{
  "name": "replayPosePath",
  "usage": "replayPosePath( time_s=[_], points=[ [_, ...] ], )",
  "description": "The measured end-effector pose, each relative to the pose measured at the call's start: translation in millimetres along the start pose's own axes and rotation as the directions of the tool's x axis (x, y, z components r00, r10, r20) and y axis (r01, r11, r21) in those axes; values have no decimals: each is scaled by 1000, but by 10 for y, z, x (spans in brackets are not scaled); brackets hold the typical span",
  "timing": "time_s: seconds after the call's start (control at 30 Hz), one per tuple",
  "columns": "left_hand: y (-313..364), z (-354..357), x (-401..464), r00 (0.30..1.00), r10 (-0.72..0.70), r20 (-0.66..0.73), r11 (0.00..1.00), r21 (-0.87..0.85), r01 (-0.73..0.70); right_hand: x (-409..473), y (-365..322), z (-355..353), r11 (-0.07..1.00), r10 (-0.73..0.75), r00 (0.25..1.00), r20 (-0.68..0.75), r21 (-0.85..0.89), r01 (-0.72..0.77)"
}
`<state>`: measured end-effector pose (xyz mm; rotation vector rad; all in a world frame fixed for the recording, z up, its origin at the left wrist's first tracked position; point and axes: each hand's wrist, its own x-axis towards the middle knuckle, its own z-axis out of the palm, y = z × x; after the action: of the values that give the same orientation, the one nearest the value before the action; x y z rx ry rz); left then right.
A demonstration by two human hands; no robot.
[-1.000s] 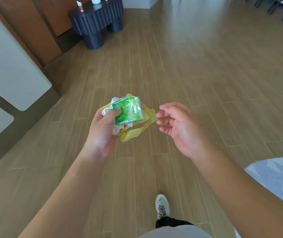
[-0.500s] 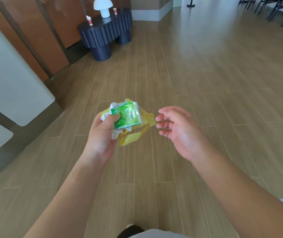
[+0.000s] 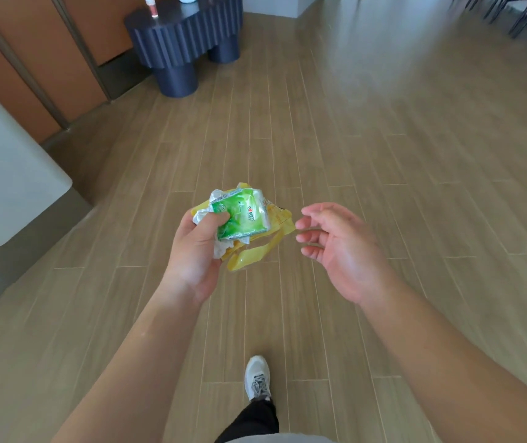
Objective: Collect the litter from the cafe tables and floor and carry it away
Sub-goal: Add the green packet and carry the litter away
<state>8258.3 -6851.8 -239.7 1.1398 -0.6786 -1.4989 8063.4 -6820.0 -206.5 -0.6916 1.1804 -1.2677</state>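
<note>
My left hand [image 3: 196, 251] grip clamped on crumpled green-and-silver foil wrapper [image 3: 240, 215] plus yellow plastic wrapper [image 3: 249, 255]; right hand [image 3: 335, 247] grip apart, empty. Keep thumb pressing, tuck dangling yellow tail.

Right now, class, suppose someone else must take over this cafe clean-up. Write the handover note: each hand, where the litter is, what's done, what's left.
Left hand: grips a bundle of litter, the green wrapper on top of the yellow wrapper.
Right hand: open, empty, beside the bundle without touching it.
Done: this litter is collected.
Left: carry it away; no bin is in view. The person is standing on the wooden floor, with a dark fluted table ahead.
</note>
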Motion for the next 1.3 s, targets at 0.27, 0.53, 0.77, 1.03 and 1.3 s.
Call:
replayPosePath(
  time_s=[0.27, 0.53, 0.77, 1.03, 1.3],
  points=[
    [560, 154, 1500, 1000, 12, 22, 1000, 7, -12, 1437, -451, 573, 1000, -27, 999, -22, 11, 27],
    [716, 506, 2555, 998, 23, 51, 999, 41, -25, 2540, -721, 556, 998, -43, 999, -34, 51, 44],
    [722, 1042, 3551, 1000, 23, -3, 999, 42, -23, 3720, -944, 270, 997, -22, 1000, 2, 72, 22],
    [952, 2084, 4744, 998, 51, -41, 996, 73, -48, 5104, -1697, -36, 999, -5, 995, 99, 49, 0],
    [1178, 2533, 5566, 991, 68, -112, 996, 60, -62, 6111, -2141, -161, 999, 4, 991, 131, 49, -11]
  ],
)
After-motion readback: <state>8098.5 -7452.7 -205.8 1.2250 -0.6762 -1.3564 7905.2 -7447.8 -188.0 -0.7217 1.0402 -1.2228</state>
